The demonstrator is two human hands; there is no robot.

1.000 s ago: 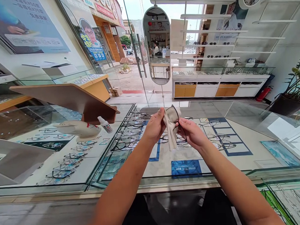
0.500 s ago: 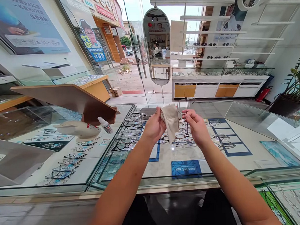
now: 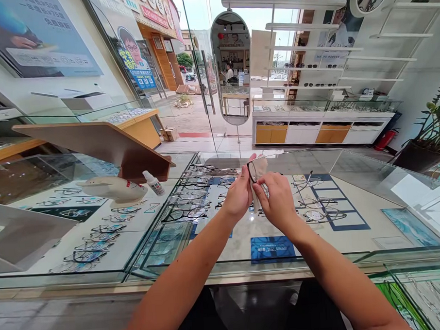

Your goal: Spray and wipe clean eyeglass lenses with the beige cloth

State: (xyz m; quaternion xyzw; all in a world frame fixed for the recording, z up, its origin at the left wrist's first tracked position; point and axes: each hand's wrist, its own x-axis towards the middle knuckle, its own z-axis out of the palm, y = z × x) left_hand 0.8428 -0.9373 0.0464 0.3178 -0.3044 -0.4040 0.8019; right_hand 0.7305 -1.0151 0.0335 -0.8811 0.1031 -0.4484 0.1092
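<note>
Over the glass counter (image 3: 223, 250), both hands are close together around a pair of eyeglasses (image 3: 252, 172). My left hand (image 3: 239, 196) is closed on a beige cloth (image 3: 261, 166) that lies behind and against the dark-rimmed lens. My right hand (image 3: 279, 199) is closed at the near side of the frame, its thumb and fingers at the lens and cloth. A thin temple arm of the glasses extends past the right hand. The fingers partly hide the frame and the cloth.
Rows of eyeglasses (image 3: 183, 200) lie under the counter glass. On the left stand a small white bottle (image 3: 153, 183), a pale figurine (image 3: 113, 189) and a brown board (image 3: 87, 139). An oval mirror (image 3: 232, 67) stands beyond, and a potted plant (image 3: 428, 131) is at right.
My right hand has moved left with the eyeglasses to my left hand. A lens now rests against the cloth, where cloth and glasses were apart before.
</note>
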